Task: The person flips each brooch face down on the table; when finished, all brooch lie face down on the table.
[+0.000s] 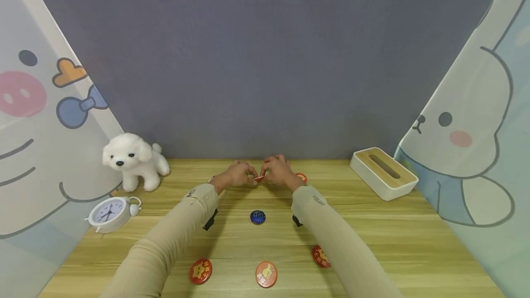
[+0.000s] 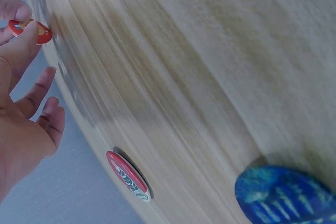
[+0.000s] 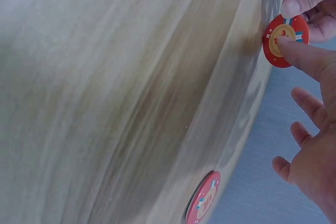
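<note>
At the far side of the table, both hands hold one round red badge point(image 1: 259, 178) tilted up between them. My left hand point(image 1: 240, 174) pinches its left edge; the left wrist view shows a digit of the left hand point(image 2: 21, 103) across the badge point(image 2: 31, 32), other fingers spread loosely. My right hand point(image 1: 278, 171) grips its right side; in the right wrist view a digit of the right hand point(image 3: 320, 124) presses the yellow centre of the badge point(image 3: 286, 40). Another red badge point(image 1: 301, 177) lies beside the right wrist. A red, white and green badge point(image 2: 128, 176) lies near the left hand.
Nearer me lie a blue badge point(image 1: 257, 217) and red badges point(image 1: 200, 271) point(image 1: 266, 274) point(image 1: 321, 256). A white plush dog point(image 1: 134, 162) and a white alarm clock point(image 1: 109, 215) stand left. A tissue box point(image 1: 384, 174) sits back right; a grey panel point(image 1: 265, 59) rises behind.
</note>
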